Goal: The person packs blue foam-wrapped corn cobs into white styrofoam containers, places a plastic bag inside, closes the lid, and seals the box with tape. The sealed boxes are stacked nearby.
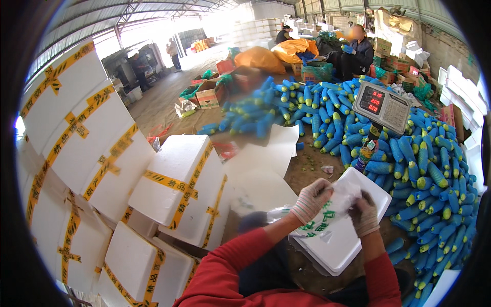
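A thin clear plastic bag (324, 220) with green printing is stretched between my two hands. Its upper edge is pinched by my left hand (312, 200), which wears a striped knit glove. At the bag's other side, my right hand (364, 215), gloved alike and dirty at the fingers, grips the plastic. Directly below lies a white foam box or lid (347, 251), partly covered by the bag. Beyond it stands a digital price scale (381, 107) with lit red figures, its post wrapped in tape. A large heap of zucchini (425, 184) in blue foam-net sleeves surrounds the scale.
White foam boxes (176, 180) sealed with yellow printed tape are stacked on the left. White sheets (264, 161) lie on the floor ahead. Cardboard boxes (209, 96) and orange sacks (261, 59) stand farther back. A person (355, 53) sits behind the heap; others are farther off.
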Demonstrator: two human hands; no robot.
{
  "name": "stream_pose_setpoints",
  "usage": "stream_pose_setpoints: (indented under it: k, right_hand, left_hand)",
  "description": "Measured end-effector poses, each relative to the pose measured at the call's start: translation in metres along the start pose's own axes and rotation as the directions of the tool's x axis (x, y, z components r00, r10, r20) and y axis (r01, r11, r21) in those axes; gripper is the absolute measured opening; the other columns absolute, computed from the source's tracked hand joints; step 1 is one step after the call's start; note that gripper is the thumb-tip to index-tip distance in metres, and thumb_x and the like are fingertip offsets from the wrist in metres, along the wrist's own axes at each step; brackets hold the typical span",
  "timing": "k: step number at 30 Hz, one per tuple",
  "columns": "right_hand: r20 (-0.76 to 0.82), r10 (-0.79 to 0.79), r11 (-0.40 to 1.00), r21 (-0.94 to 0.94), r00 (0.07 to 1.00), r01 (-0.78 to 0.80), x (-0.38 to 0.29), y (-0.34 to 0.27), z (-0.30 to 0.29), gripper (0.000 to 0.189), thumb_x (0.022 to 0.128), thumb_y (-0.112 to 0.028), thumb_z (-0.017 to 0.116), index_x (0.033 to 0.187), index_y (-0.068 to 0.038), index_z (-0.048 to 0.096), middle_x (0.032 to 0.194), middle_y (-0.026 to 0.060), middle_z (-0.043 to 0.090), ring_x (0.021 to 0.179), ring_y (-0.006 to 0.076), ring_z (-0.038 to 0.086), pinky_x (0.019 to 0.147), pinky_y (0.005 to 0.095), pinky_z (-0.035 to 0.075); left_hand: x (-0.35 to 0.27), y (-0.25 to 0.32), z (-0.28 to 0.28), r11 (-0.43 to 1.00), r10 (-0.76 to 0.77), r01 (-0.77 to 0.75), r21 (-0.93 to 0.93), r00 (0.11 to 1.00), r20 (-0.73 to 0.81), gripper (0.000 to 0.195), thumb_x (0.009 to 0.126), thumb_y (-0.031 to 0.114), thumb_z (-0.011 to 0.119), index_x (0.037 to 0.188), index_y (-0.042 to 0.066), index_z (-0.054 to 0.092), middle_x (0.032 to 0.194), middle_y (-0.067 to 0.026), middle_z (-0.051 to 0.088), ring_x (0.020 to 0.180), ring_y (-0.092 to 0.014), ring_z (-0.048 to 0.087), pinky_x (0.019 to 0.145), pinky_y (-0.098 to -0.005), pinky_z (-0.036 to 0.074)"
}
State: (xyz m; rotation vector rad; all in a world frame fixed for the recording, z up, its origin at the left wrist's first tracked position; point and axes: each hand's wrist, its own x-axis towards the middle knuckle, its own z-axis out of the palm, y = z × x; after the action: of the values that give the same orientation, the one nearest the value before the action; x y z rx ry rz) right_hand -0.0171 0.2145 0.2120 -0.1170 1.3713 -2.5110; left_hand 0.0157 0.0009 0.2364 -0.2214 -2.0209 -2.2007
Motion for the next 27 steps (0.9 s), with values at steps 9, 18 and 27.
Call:
stream_pose_setpoints:
  k: [9,18,27]
  right_hand:
    - [0.211,0.281,0.958,-0.12,0.936,-0.261,-0.006,0.014,-0.001,0.049,0.097,-0.038,0.062,0.125,0.003,0.058,0.116,0.0084,0.064,0.104,0.018,0.061,0.088,0.0305,0.051]
    - [0.088,0.071,0.945,-0.326,0.994,-0.039,-0.015,0.001,0.013,0.036,0.092,-0.026,0.068,0.111,0.003,0.065,0.094,0.0042,0.067,0.076,0.0101,0.061,0.064,0.0254,0.05]
    - [0.032,0.098,0.992,0.071,0.995,-0.101,-0.015,0.014,0.017,0.033,0.09,-0.025,0.069,0.114,-0.003,0.06,0.102,0.0066,0.066,0.091,0.0196,0.065,0.081,0.0335,0.055]
  left_hand:
    - [0.004,-0.021,-0.015,0.998,-0.001,0.002,0.062,1.0,-0.007,0.013,0.096,0.017,0.064,0.101,0.005,0.064,0.086,0.0045,0.059,0.081,-0.005,0.052,0.071,-0.0221,0.045]
    - [-0.001,-0.005,0.014,0.963,0.005,-0.022,0.268,0.998,0.066,0.031,0.096,0.023,0.068,0.115,0.001,0.058,0.103,-0.0055,0.062,0.098,-0.013,0.057,0.088,-0.0293,0.049]
    - [0.0,-0.012,0.01,0.94,0.288,-0.263,0.219,0.953,-0.093,0.012,0.095,0.006,0.062,0.102,-0.003,0.066,0.101,-0.0082,0.065,0.096,-0.02,0.062,0.087,-0.0282,0.049]
